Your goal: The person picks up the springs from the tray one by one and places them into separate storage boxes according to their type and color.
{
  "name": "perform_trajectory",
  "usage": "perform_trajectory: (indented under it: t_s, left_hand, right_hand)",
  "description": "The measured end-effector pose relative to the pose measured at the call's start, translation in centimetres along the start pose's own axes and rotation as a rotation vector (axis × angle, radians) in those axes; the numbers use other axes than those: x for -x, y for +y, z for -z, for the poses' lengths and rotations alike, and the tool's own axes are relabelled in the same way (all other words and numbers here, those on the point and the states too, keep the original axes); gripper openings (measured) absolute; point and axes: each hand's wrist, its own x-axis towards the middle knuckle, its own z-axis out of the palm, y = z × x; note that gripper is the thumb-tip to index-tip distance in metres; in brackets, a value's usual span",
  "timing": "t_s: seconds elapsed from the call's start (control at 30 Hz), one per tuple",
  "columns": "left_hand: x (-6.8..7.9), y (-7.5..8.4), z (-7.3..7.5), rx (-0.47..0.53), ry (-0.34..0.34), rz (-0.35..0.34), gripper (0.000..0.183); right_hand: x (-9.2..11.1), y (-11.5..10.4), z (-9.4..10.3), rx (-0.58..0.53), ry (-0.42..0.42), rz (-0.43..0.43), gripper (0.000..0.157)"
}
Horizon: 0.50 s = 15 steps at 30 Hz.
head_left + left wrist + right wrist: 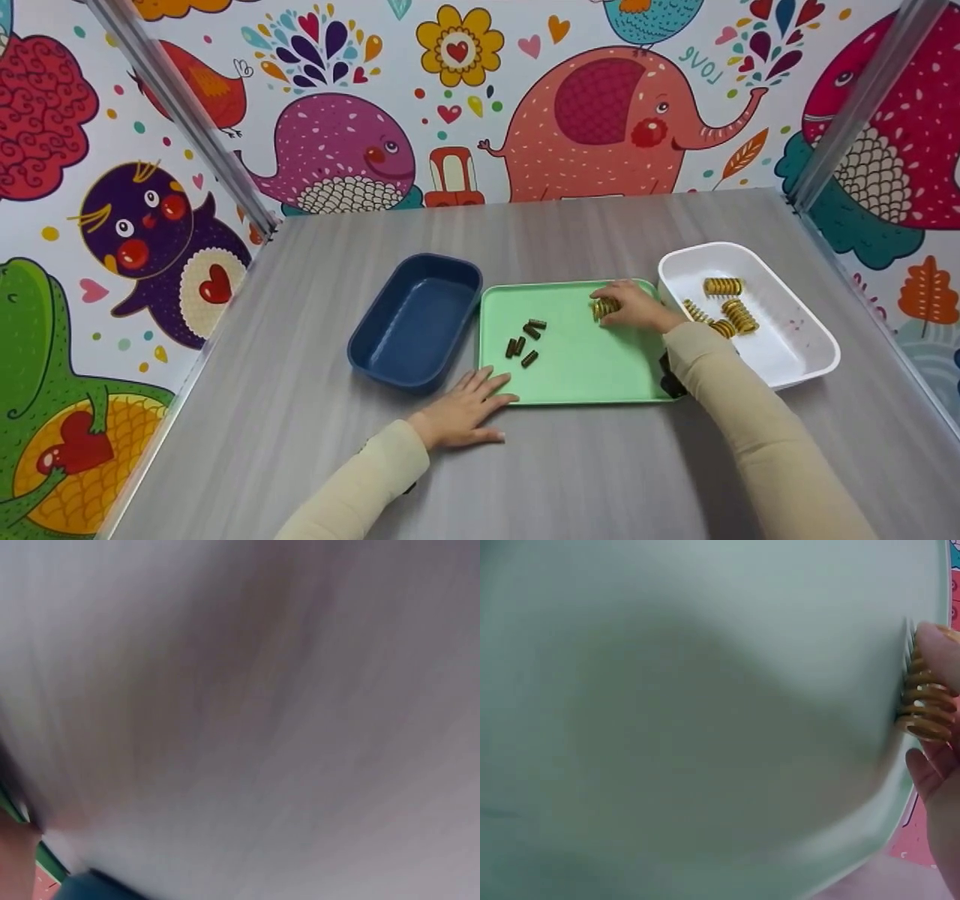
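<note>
In the head view my right hand (636,306) pinches a gold coil spring (604,308) over the far right part of the green tray (577,375). The right wrist view shows thumb and fingers round that same spring (928,701). My left hand (465,412) lies with fingers spread at the tray's near left corner, holding nothing. Several small dark springs (529,358) lie loose on the tray's left half. More gold springs (741,316) are in the white bin (806,360) to the right. In the left wrist view, only a sliver of hand shows at the lower left.
A dark blue bin (412,322) stands left of the tray, its inside showing no contents. Everything stands on a grey wood-grain table (300,420). Metal posts (187,120) and a cartoon-printed wall (465,150) enclose the back and sides.
</note>
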Motion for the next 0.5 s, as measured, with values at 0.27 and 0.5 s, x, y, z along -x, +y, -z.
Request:
perform_trajectory:
  t_s: [0.27,0.5]
  left_hand:
    - [0.11,0.19,0.32,0.022,-0.004,0.003,0.059]
    - [0.1,0.16,0.38,0.017,-0.002,-0.005,0.059]
  right_hand:
    - [0.18,0.46,-0.37,-0.025,-0.029,0.03,0.044]
    - [0.31,0.95,-0.37,-0.028,-0.04,0.042,0.046]
